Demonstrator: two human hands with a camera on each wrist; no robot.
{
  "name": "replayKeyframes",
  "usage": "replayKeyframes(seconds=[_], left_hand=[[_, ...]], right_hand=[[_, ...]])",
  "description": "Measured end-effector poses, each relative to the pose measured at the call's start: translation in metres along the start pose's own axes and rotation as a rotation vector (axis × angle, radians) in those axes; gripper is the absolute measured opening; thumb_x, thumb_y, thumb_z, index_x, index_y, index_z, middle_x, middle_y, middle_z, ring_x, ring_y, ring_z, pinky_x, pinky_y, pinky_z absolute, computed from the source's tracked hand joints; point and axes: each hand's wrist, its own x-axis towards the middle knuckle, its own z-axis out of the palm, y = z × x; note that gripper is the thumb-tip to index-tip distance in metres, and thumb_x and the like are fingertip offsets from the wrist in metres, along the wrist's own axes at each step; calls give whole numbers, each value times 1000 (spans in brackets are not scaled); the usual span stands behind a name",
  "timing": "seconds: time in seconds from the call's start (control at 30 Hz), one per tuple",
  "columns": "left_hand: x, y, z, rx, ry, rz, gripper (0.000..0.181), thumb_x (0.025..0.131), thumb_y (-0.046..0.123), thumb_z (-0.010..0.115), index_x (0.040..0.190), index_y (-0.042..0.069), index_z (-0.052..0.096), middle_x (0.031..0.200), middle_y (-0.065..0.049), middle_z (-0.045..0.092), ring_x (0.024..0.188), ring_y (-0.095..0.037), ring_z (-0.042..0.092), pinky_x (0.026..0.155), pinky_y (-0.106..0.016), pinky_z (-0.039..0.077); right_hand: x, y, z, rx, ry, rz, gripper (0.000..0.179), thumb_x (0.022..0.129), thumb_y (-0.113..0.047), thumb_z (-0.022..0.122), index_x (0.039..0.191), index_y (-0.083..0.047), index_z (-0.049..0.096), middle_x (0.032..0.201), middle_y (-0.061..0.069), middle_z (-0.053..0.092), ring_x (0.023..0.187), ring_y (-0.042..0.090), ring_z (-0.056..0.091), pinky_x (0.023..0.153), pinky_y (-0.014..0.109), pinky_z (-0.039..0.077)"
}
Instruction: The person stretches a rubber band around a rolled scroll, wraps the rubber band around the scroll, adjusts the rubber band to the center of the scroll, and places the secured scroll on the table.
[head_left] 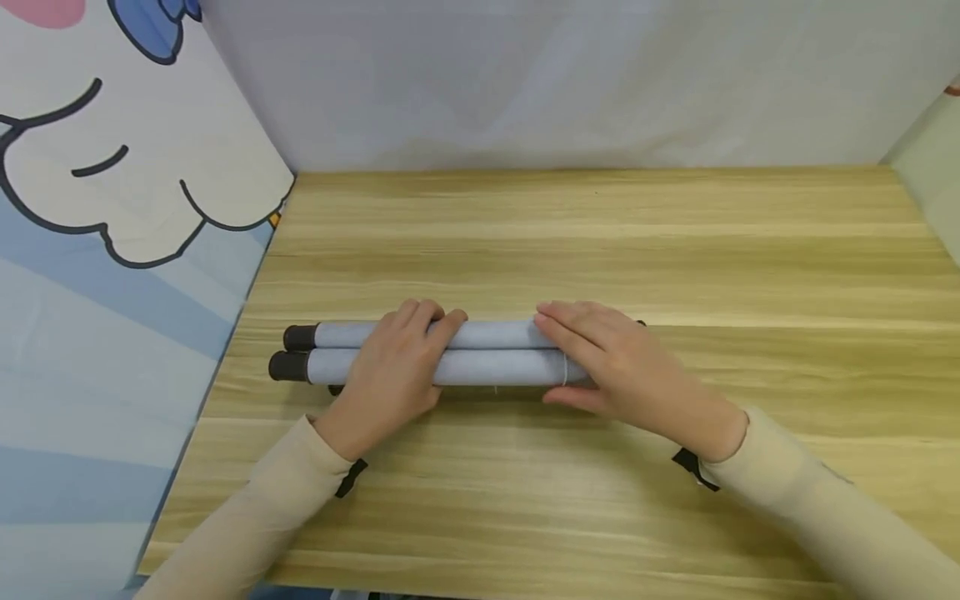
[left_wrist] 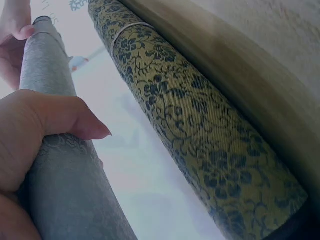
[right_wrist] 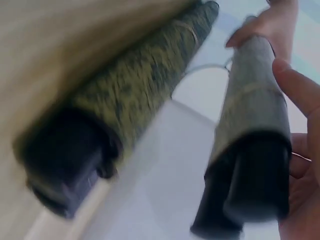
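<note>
Two pale grey-blue scrolls [head_left: 498,367] with black end knobs [head_left: 288,367] lie side by side across the wooden table's near middle in the head view. My left hand [head_left: 401,358] grips them left of centre, fingers curled over the far side; its thumb [left_wrist: 75,117] lies across a grey roll in the left wrist view. Near their right end, my right hand [head_left: 622,367] holds them with fingers over the top and thumb on the near side. A scroll with a yellow and dark floral cover [left_wrist: 185,115] lies beside them in both wrist views, mostly hidden from above.
The wooden table [head_left: 525,242] meets a plain pale cloth [head_left: 540,83] at the back. A cartoon-printed cloth [head_left: 112,200] hangs along the left edge. Thin bands [left_wrist: 127,26] circle the scrolls. Black straps [head_left: 696,469] show at both wrists.
</note>
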Motion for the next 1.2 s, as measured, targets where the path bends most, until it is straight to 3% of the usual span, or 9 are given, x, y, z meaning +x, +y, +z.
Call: replayKeyframes(seconds=[0.23, 0.4, 0.63, 0.9, 1.07, 1.2], left_hand=[[2, -5, -3, 8, 19, 19, 78, 62, 13, 88, 133, 10, 57, 115, -13, 62, 101, -30, 60, 84, -42, 55], [-2, -3, -2, 40, 57, 67, 75, 61, 10, 86, 131, 8, 58, 113, -12, 63, 100, -29, 61, 85, -41, 55], [3, 13, 5, 41, 31, 81, 75, 63, 14, 87, 131, 9, 57, 113, -10, 62, 102, -27, 60, 89, -42, 55], [4, 6, -7, -4, 19, 8, 81, 60, 14, 91, 133, 10, 56, 116, -12, 62, 104, -30, 60, 90, -43, 54], [3, -1, -14, 19, 27, 14, 82, 60, 17, 92, 133, 9, 56, 117, -13, 62, 104, -30, 60, 91, -43, 54], [4, 2, -9, 33, 27, 41, 81, 60, 15, 90, 133, 7, 57, 116, -12, 62, 104, -29, 60, 89, -41, 55]], right_hand=[[-8, 6, -14, -33, -26, 21, 78, 71, -32, 87, 133, 5, 56, 127, 19, 65, 114, 34, 63, 102, 50, 51], [-10, -1, -2, -47, -46, 18, 77, 69, -27, 89, 131, 6, 57, 122, 19, 66, 110, 34, 64, 99, 49, 54], [3, -15, 13, -68, -124, 37, 80, 74, -38, 86, 135, 4, 55, 127, 16, 65, 116, 29, 64, 106, 45, 51], [1, -5, -7, -71, -58, 69, 87, 68, -38, 89, 135, 4, 54, 128, 19, 65, 114, 35, 64, 102, 49, 52], [-5, 0, -10, -81, -69, 75, 81, 70, -31, 88, 134, 6, 55, 125, 21, 65, 113, 36, 64, 104, 50, 50], [-4, -3, -5, -98, -65, 63, 80, 69, -30, 89, 131, 6, 57, 122, 19, 67, 110, 34, 65, 102, 48, 52]])
